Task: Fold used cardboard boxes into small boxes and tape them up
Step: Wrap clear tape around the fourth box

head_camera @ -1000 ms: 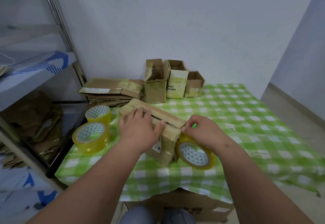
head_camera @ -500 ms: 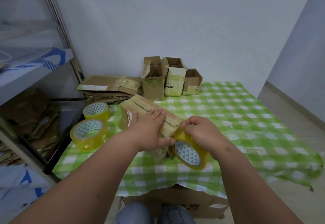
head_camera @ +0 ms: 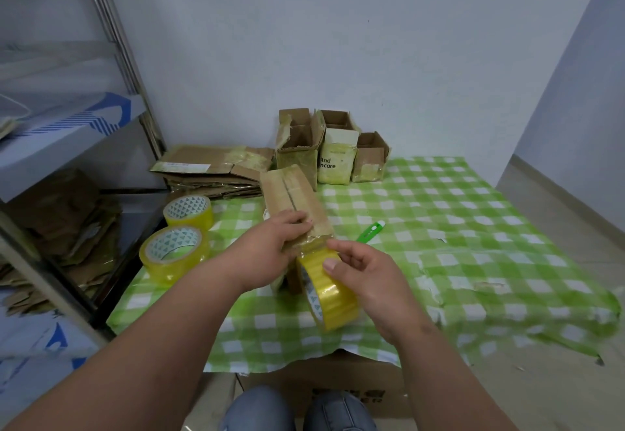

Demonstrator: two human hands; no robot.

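Box [head_camera: 293, 201] gripped by left hand [head_camera: 270, 250]; right hand [head_camera: 363, 273] fingers clasp tape roll [head_camera: 329, 290]; cutter [head_camera: 370, 231] behind.

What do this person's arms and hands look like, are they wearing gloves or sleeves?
No gloves or sleeves show: both forearms are bare up to the picture's edge. The left hand and right hand carry no visible rings, watch or bracelets. Nails look short and unpainted.

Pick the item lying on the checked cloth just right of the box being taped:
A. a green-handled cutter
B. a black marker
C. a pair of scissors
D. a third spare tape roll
A. A green-handled cutter with a white tip lies flat on the checked cloth right of the box, beyond the right hand holding the tape roll; the two spare rolls sit on the left.
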